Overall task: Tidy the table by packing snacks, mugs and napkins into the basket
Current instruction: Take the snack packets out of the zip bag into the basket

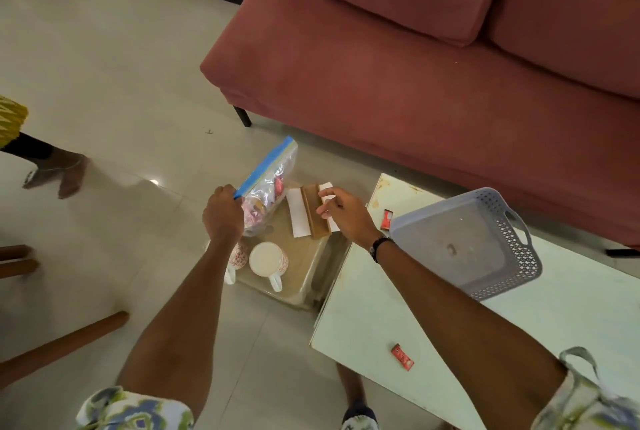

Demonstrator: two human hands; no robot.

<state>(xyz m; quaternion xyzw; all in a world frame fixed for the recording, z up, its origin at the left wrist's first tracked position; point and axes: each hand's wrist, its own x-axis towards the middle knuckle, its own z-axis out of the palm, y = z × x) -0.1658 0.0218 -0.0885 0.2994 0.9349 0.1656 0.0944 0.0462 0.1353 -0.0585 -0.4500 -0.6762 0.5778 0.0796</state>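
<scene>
Far over on the left, another person's bare foot [65, 175] stands on the shiny tiled floor [121, 65], and brown wooden legs [59, 343] poke in from the edge.

Next comes the left hand [223, 213]. Its fingers are curled tight and pinch the blue zip strip of a clear snack bag [268, 187]. The bag hangs tilted, with its low end down inside a see-through basket [311, 277] that sits on the floor, just beside the table. Pink and red snacks show through the bag.

Down in the basket, two white mugs with red patterns stand side by side. The left mug [237, 256] is partly hidden by the left arm. The right mug [268, 261] stands with its mouth up and its handle pointing toward the person.

At the far end of the basket, white napkins [299, 213] sit in a brown wooden holder [313, 213]. The right hand [344, 213] hovers over the holder with loose, half-spread fingers, and its fingertips seem to touch a napkin. I cannot tell if it pinches it. A dark band is on that wrist.

To the right is the pale table [519, 343]. A gray holey basket [467, 242] sits on it, tipped up. One small red packet [387, 219] lies just beside it, and another red packet [402, 357] lies nearer the person. Behind it all stands a red sofa [415, 65].
</scene>
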